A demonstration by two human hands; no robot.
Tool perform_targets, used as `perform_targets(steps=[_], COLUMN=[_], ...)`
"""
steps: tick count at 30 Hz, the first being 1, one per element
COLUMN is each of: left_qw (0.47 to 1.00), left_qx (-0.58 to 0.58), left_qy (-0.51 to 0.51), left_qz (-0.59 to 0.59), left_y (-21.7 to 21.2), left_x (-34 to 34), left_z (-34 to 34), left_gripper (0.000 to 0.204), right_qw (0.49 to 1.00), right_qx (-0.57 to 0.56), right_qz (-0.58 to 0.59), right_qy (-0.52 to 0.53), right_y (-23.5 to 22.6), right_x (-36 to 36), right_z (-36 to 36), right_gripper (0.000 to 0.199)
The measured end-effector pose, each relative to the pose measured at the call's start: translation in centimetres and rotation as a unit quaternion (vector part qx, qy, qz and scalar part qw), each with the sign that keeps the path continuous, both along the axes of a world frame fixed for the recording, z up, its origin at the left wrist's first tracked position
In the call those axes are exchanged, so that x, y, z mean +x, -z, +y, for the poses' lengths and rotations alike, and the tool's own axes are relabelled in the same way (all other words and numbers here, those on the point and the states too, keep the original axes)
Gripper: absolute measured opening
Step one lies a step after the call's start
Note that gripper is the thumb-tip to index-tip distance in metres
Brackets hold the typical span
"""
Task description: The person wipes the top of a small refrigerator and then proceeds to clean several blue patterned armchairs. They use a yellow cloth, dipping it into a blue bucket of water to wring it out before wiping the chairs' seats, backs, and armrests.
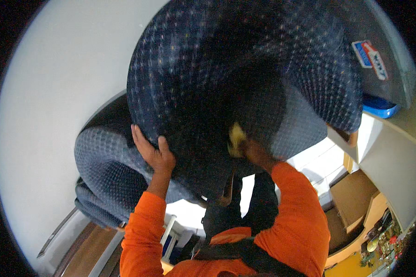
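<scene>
Grainy, dim; upholstery [171,69] deeply shadowed toward centre; floor [316,159] glaring white; right hand [251,149] motion-blurred; edges bent, corners black.

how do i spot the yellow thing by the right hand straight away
Find the big dark blue, pale-flecked upholstered seat filling the upper middle. In its shadowed hollow, the right hand holds a small, motion-blurred yellow thing. Its bright yellow sets it apart from the dark fabric around it.

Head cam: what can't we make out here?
Right hand, head view: fingers lost to blur and shadow.
Yellow item at that hand, head view: blurred; cloth or sponge, can't tell.
Dark upholstered chair, head view: far part cut off by the upper edge.
Small items, head view, lower right: too small and blurred to identify.
</scene>
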State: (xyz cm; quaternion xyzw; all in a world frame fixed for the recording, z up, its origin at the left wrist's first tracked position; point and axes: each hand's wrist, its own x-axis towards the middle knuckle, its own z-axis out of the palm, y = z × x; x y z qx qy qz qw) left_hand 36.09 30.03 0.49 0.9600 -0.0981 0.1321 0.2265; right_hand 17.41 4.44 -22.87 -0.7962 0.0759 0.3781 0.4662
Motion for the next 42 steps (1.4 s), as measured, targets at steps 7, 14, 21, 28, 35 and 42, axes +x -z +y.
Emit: perform_targets(steps=[7, 14, 21, 28, 35, 42], left_qw=[1.000, 0.999, 0.996, 0.997, 1.000, 1.000], left_qx=[0.009, -0.013, -0.068, -0.053, -0.013, -0.009], left_qy=[-0.014, -0.032, -0.052, -0.048, -0.018, -0.016], left_qz=[0.005, 0.017, 0.037, 0.038, 0.017, 0.024], left_y=[-0.4, 0.0, 0.9, 0.6, 0.2, 0.6], left_x=[-0.4, -0.3, -0.7, -1.0, -0.7, -1.0], left_z=[0.0, -0.9, -0.3, -0.4, -0.6, 0.1], left_gripper=[0.072, 0.076, 0.073, 0.071, 0.069, 0.066], right_qw=[0.844, 0.897, 0.974, 0.840, 0.763, 0.699], right_qx=[-0.142, -0.119, -0.035, -0.457, -0.444, -0.471], right_qz=[-0.430, -0.373, -0.169, -0.285, 0.279, -0.228], right_qy=[-0.287, -0.202, 0.146, 0.075, 0.379, 0.488], right_y=[-1.4, 10.8, 8.9, 6.3, -1.6, 3.9], right_x=[3.1, 16.4, 16.9, 6.4, -14.4, -11.8], right_z=[-5.2, -3.1, -9.8, -23.6, -24.2, -22.3], right_gripper=[0.040, 0.031, 0.036, 0.047, 0.034, 0.048])
